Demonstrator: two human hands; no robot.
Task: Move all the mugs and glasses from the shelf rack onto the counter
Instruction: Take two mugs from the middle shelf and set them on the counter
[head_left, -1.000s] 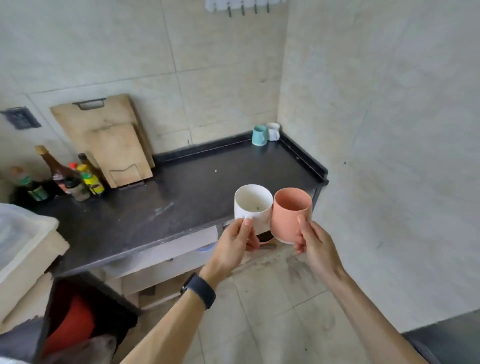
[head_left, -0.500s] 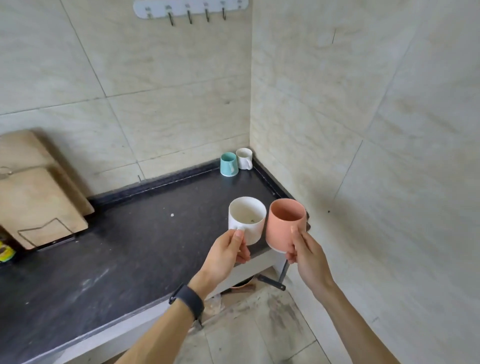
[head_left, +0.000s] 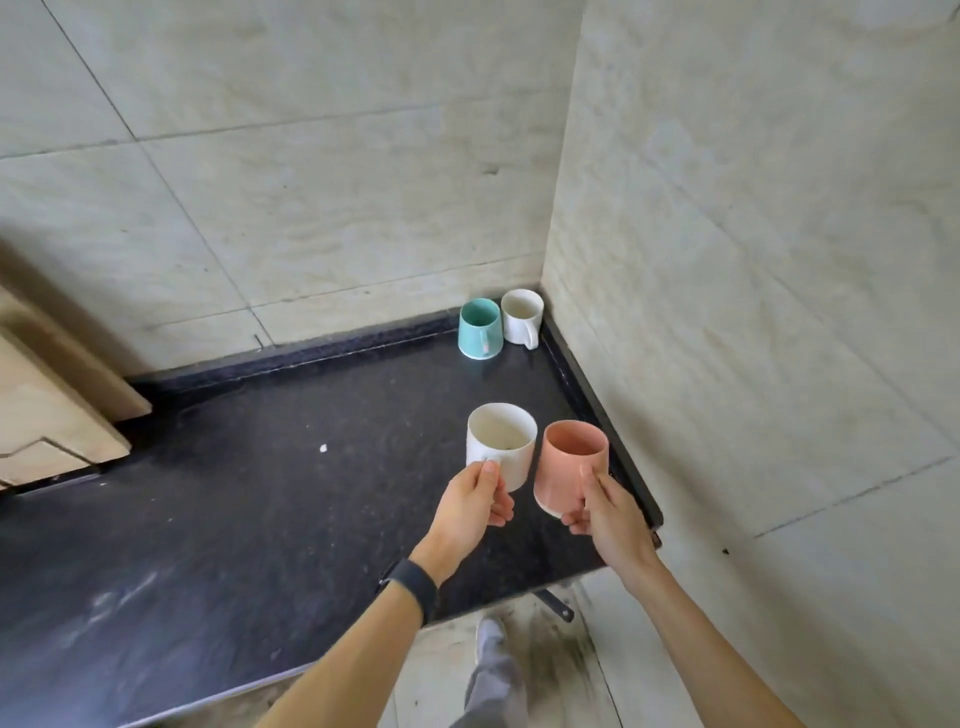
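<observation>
My left hand (head_left: 474, 506) grips a white mug (head_left: 501, 441) by its near side, thumb on the wall. My right hand (head_left: 605, 512) holds a salmon-pink mug (head_left: 569, 465) the same way. Both mugs are upright, side by side, held above the right part of the black counter (head_left: 234, 519). In the far right corner of the counter stand a teal mug (head_left: 479, 328) and a second white mug (head_left: 521, 316), touching each other, handles toward me. The shelf rack is out of view.
Tiled walls close the counter at the back and on the right. Wooden cutting boards (head_left: 47, 410) lean against the back wall at the left. The counter's raised right rim (head_left: 613, 447) runs just beside the pink mug. My foot (head_left: 491, 670) is on the floor below.
I have come closer to the counter and the view has swung right. Both held mugs moved from in front of the counter's edge to over its right part, nearer the corner mugs.
</observation>
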